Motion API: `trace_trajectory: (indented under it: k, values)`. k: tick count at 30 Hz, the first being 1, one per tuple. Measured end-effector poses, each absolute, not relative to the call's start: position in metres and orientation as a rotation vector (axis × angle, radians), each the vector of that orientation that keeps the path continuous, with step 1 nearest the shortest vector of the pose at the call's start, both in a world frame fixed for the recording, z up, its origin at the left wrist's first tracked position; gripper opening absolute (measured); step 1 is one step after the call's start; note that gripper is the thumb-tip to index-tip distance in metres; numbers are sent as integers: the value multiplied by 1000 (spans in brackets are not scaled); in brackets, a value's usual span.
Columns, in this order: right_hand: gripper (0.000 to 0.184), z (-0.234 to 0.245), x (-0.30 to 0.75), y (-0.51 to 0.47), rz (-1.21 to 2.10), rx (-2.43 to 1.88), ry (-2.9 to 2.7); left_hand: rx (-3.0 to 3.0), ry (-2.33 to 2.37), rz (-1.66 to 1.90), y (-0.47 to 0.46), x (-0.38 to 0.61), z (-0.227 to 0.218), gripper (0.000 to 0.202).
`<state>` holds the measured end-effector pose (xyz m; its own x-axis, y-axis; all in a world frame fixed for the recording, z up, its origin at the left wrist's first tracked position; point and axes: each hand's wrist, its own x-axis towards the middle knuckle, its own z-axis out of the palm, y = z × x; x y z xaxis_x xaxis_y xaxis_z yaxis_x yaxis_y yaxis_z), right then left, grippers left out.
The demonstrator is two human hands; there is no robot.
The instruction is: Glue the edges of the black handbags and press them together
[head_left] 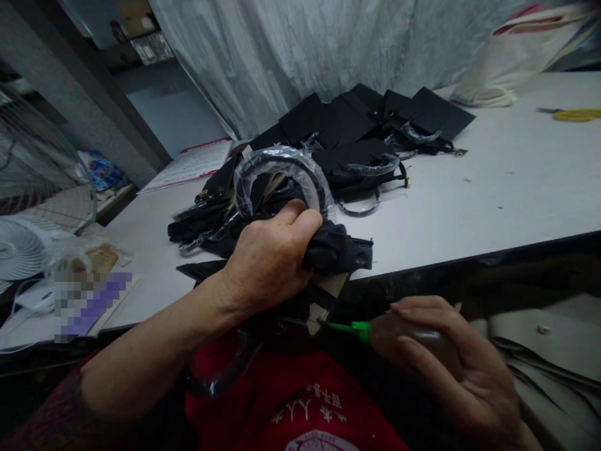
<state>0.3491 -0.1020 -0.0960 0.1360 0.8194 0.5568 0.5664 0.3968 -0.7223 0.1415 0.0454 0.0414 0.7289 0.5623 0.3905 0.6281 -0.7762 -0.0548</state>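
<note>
My left hand (272, 257) is closed around the gathered black fabric of a handbag (335, 247), held at the table's front edge. The bag's round handle (282, 160), wrapped in clear plastic, arches above my fist; another wrapped handle (228, 369) hangs below. My right hand (464, 363) grips a brownish squeeze bottle (417, 341) with a green nozzle (359, 330). Its thin tip points left and reaches a beige piece (319, 313) at the bag's lower edge. Whether tip and piece touch, I cannot tell.
More black handbags (347, 119) lie piled on the white table (474, 207) behind my left hand. Yellow-handled scissors (577, 114) and a cream cloth bag (502, 62) are at the right. A white fan (23, 247) stands at the left. A red apron (291, 394) covers my lap.
</note>
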Motion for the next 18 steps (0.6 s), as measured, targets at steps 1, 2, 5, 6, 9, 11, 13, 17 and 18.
trace_trajectory:
  k: [1, 2, 5, 6, 9, 11, 13, 17, 18]
  values:
    - [26, -96, 349, -102, 286, -1276, -1531, -2757, -957, -533, 44, 140, 42, 23]
    - [27, -96, 349, -101, 259, -1279, -1521, -2766, -960, -534, 42, 139, 42, 23]
    - [29, -97, 350, -99, 181, -1316, -1505, -2792, -987, -533, 35, 134, 43, 25]
    - [28, -96, 350, -99, 185, -1324, -1504, -2801, -992, -534, 33, 133, 43, 25]
    - [24, -96, 354, -97, 246, -1318, -1481, -2819, -987, -557, 26, 127, 43, 26]
    - [23, -96, 358, -95, 232, -1316, -1437, -2820, -980, -600, 22, 124, 41, 26]
    - [23, -97, 363, -92, 192, -1335, -1390, -2817, -980, -641, 18, 120, 39, 26]
    - [23, -99, 368, -89, 194, -1374, -1388, -2820, -969, -695, 11, 115, 34, 25]
    - [23, -99, 369, -90, 220, -1376, -1401, -2818, -965, -706, 9, 114, 33, 24]
